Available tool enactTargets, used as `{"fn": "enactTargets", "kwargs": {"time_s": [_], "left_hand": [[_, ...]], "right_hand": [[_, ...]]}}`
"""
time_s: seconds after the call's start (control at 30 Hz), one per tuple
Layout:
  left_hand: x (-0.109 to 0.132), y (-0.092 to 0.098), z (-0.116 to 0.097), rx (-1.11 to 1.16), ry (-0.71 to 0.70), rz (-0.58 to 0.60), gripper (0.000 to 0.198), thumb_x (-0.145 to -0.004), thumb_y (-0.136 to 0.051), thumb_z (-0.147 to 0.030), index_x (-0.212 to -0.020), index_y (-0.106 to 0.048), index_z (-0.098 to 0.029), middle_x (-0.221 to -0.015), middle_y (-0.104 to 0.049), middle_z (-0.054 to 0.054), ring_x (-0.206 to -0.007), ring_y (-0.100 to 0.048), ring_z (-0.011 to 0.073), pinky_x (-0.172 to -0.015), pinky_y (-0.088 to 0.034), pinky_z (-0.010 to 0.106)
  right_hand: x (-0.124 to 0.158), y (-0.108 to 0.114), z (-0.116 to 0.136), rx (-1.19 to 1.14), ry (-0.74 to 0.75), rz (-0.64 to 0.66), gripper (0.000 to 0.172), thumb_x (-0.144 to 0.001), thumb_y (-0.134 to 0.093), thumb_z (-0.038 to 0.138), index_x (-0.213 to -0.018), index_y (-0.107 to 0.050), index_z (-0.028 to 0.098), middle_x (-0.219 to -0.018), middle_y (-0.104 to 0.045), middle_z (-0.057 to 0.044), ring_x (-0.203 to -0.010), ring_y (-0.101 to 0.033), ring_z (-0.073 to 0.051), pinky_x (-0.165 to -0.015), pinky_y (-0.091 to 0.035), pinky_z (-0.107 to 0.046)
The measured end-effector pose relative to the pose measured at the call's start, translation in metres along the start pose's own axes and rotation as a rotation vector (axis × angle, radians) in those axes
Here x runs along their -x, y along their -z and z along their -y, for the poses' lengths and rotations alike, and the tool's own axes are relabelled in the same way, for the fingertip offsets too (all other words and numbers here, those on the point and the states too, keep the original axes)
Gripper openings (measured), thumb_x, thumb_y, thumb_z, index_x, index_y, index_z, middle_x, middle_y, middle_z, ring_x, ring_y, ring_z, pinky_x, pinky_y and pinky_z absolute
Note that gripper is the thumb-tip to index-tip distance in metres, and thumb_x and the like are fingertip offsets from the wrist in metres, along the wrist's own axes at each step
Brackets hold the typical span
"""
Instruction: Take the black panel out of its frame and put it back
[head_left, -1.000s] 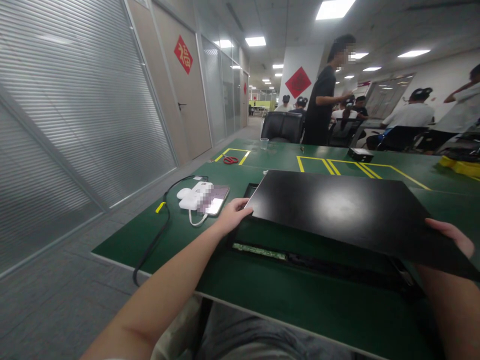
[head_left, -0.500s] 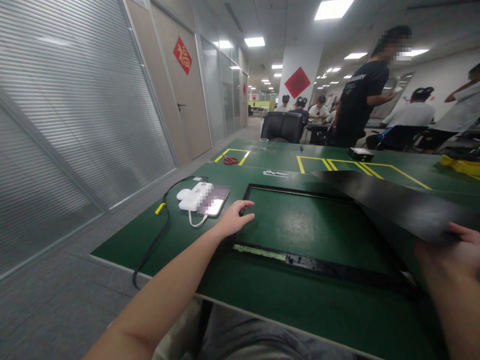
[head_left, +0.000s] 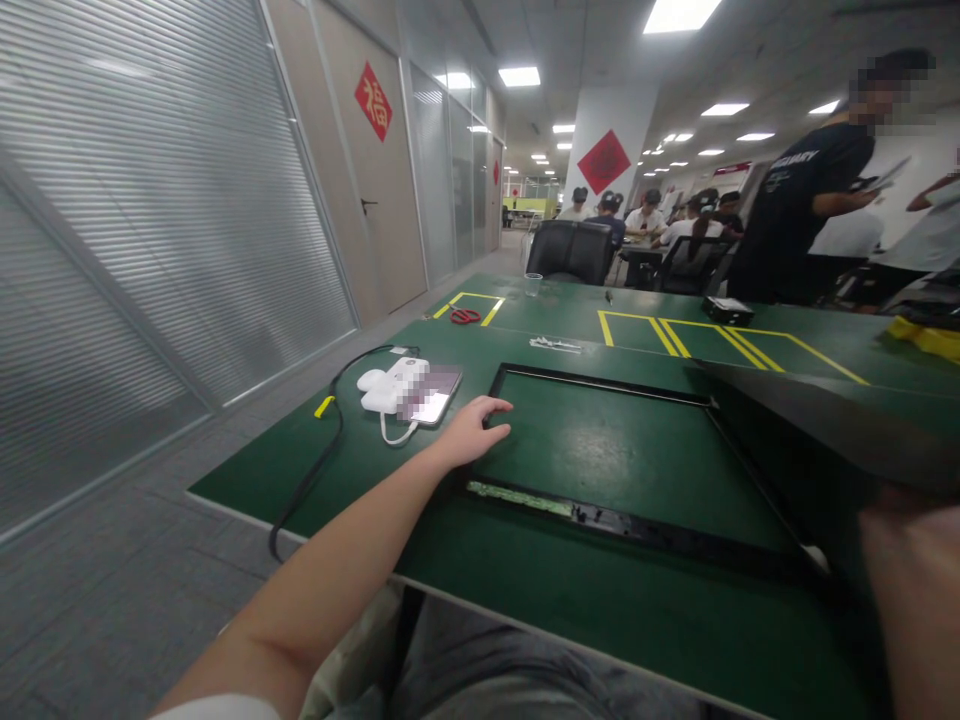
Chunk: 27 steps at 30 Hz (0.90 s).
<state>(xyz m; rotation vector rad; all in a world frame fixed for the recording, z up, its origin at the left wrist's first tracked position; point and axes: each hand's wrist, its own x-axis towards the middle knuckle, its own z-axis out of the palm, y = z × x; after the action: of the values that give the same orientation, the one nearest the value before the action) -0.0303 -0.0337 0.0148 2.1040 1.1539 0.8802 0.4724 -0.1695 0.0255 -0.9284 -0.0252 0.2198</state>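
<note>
A thin black rectangular frame [head_left: 645, 528] lies on the green table, with a pale green strip [head_left: 517, 497] along its near side. My left hand [head_left: 476, 430] is over the frame's left side, thumb and forefinger curving over the inner edge; its other fingers are hidden. At the right, a large dark thin sheet [head_left: 840, 410] is raised and tilted above the frame's right side. My right hand [head_left: 907, 520] holds that sheet by its near edge, blurred and partly cut off, with the fingertips out of sight.
Left of the frame are a phone [head_left: 439, 397], a white device [head_left: 397, 385] with a cable and a black cord [head_left: 304, 485]. Beyond it are red-handled scissors [head_left: 465, 316], white slim pieces [head_left: 555, 345], a clear cup [head_left: 533, 285] and a black box [head_left: 726, 310]. A person [head_left: 802, 190] stands behind.
My right hand has moved the sheet rightward, baring more of the frame's far right corner. My left hand stays on the frame. The standing person has shifted right.
</note>
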Motion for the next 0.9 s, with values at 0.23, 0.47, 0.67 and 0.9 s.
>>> {"fn": "enactTargets", "kwargs": {"time_s": [0.23,0.47,0.67,0.9], "left_hand": [[-0.001,0.0,0.002,-0.019,-0.012,0.011,0.036,-0.08,-0.065,-0.027,-0.115,-0.072,-0.02,-0.121,-0.07,0.009,-0.113,-0.066,0.0261,-0.106,-0.048,0.041],[-0.001,-0.002,0.004,-0.045,-0.027,0.012,0.035,-0.081,-0.064,-0.027,-0.114,-0.073,-0.018,-0.118,-0.071,0.01,-0.111,-0.066,0.0259,-0.104,-0.049,0.041],[0.0,-0.001,0.003,-0.053,-0.03,0.017,0.035,-0.081,-0.064,-0.027,-0.114,-0.072,-0.018,-0.118,-0.071,0.01,-0.11,-0.067,0.0254,-0.104,-0.05,0.04],[0.0,-0.001,0.003,-0.057,-0.039,0.018,0.033,-0.081,-0.064,-0.027,-0.111,-0.073,-0.02,-0.117,-0.072,0.009,-0.111,-0.067,0.0259,-0.105,-0.049,0.041]], "right_hand": [[-0.003,-0.004,-0.001,0.014,-0.034,-0.02,0.021,-0.084,-0.043,0.028,-0.064,-0.039,0.023,-0.132,-0.064,-0.002,-0.088,-0.07,-0.017,-0.04,-0.051,-0.028],[0.006,-0.012,0.003,0.098,-0.206,-0.095,0.006,-0.074,-0.045,0.017,-0.072,-0.049,0.022,-0.108,-0.064,-0.011,-0.078,-0.066,-0.016,-0.04,-0.048,-0.025],[0.006,-0.018,-0.007,0.124,-0.277,-0.162,0.02,-0.061,-0.048,0.01,-0.078,-0.049,0.019,-0.094,-0.059,-0.011,-0.077,-0.064,-0.017,-0.045,-0.053,-0.026],[-0.003,-0.014,-0.015,0.168,-0.311,-0.185,0.017,-0.065,-0.044,0.004,-0.073,-0.052,0.017,-0.086,-0.054,-0.008,-0.067,-0.058,-0.014,-0.041,-0.048,-0.022]]}}
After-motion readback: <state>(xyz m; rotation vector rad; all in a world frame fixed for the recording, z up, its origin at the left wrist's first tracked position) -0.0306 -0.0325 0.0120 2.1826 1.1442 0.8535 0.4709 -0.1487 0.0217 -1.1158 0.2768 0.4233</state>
